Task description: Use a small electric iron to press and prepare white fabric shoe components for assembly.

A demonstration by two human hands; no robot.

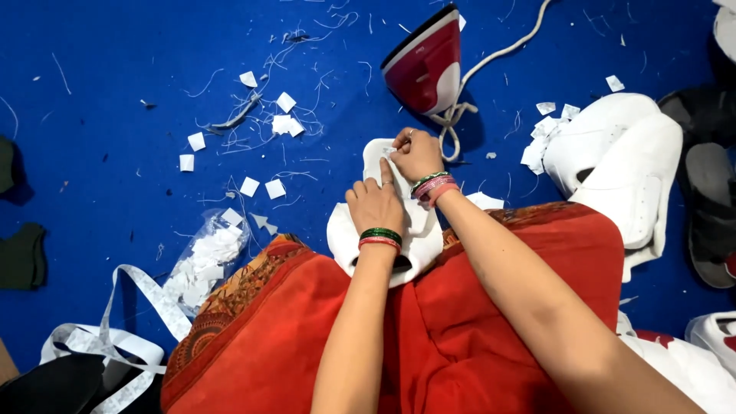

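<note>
A white fabric piece (414,238), spread on the blue mat (115,115) before the red lap cloth (491,307), is pressed flat by the left hand (375,205), fingers extended, while its top edge is pinched by the right hand (416,155), below the red iron (426,67).

The iron (425,65) and its cord (491,57) are blocking the way ahead; white stacks (621,153) are crowding the right, while blue cloth (115,54) is lying open leftward, scattered only with paper squares (268,188).

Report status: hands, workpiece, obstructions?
Left hand flat on white fabric piece. Right hand pinching its top edge. Iron upright just beyond, untouched.
</note>
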